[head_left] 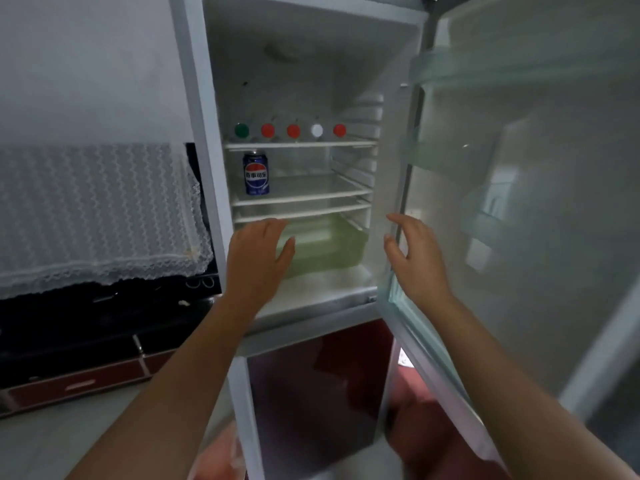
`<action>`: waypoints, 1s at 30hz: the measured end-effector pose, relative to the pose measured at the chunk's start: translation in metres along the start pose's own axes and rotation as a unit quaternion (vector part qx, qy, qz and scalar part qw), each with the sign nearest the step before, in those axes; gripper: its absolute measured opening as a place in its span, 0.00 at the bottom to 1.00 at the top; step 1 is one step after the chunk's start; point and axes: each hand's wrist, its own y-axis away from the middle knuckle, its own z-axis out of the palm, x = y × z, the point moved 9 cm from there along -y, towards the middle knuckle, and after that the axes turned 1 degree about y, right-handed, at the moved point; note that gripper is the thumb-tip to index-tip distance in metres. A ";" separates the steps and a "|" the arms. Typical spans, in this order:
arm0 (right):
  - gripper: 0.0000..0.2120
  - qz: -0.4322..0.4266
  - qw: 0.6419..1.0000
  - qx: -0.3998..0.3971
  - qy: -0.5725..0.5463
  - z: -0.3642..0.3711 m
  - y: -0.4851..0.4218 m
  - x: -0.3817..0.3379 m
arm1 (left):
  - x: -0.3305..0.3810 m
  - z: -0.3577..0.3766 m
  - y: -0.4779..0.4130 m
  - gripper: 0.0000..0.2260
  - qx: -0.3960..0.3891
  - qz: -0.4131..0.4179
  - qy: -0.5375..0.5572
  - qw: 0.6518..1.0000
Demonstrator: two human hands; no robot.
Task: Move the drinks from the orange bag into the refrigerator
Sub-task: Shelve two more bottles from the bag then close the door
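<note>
Blue can [256, 173] well above empty fingers [273, 226]

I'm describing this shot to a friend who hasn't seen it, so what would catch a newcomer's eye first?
Probably the open refrigerator, nearly bare, with a row of five bottle caps (green, red, red, white, red) on its upper shelf. Just below at the left stands a lone blue cola can. In front, the empty left hand and right hand reach toward the green drawer at the bottom.
</note>
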 end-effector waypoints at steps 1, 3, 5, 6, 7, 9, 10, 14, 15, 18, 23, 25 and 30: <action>0.16 -0.004 1.000 -0.003 -0.005 -0.009 0.013 -0.005 | 0.007 -0.008 0.013 0.23 0.001 -0.004 -0.002 1.000; 0.17 0.000 1.000 -0.012 -0.013 -0.025 0.035 -0.010 | 0.023 -0.025 0.036 0.21 0.011 0.000 -0.004 1.000; 0.17 0.014 0.999 -0.026 -0.020 -0.037 0.053 -0.012 | 0.035 -0.040 0.054 0.20 0.019 0.007 0.002 1.000; 0.17 0.019 0.999 -0.032 -0.022 -0.041 0.061 -0.012 | 0.040 -0.047 0.062 0.21 0.016 0.005 0.008 1.000; 0.18 0.022 0.999 -0.039 -0.023 -0.045 0.068 -0.014 | 0.044 -0.052 0.069 0.21 0.013 0.003 0.014 1.000; 0.18 0.026 0.998 -0.047 -0.022 -0.054 0.080 -0.018 | 0.050 -0.063 0.082 0.22 0.010 0.002 0.017 1.000; 0.18 0.029 0.998 -0.050 -0.020 -0.058 0.086 -0.021 | 0.053 -0.067 0.088 0.23 0.006 0.001 0.019 1.000; 0.18 0.033 0.998 -0.057 -0.012 -0.071 0.109 -0.032 | 0.056 -0.078 0.102 0.24 -0.013 -0.003 0.041 0.999; 0.18 0.029 0.998 -0.059 -0.007 -0.073 0.115 -0.035 | 0.056 -0.081 0.105 0.25 -0.020 -0.002 0.046 0.999; 0.18 0.027 0.996 -0.080 0.001 -0.073 0.132 -0.046 | 0.053 -0.091 0.117 0.26 -0.037 0.004 0.053 0.998; 0.18 0.052 0.995 -0.081 0.011 -0.081 0.162 -0.068 | 0.045 -0.120 0.142 0.25 -0.044 0.007 0.045 0.998; 0.18 0.060 0.996 -0.069 0.017 -0.087 0.174 -0.077 | 0.040 -0.127 0.151 0.27 -0.050 0.010 0.041 0.998; 0.17 0.077 0.997 0.003 0.029 -0.123 0.197 -0.085 | 0.050 -0.129 0.165 0.26 -0.074 0.027 0.068 0.995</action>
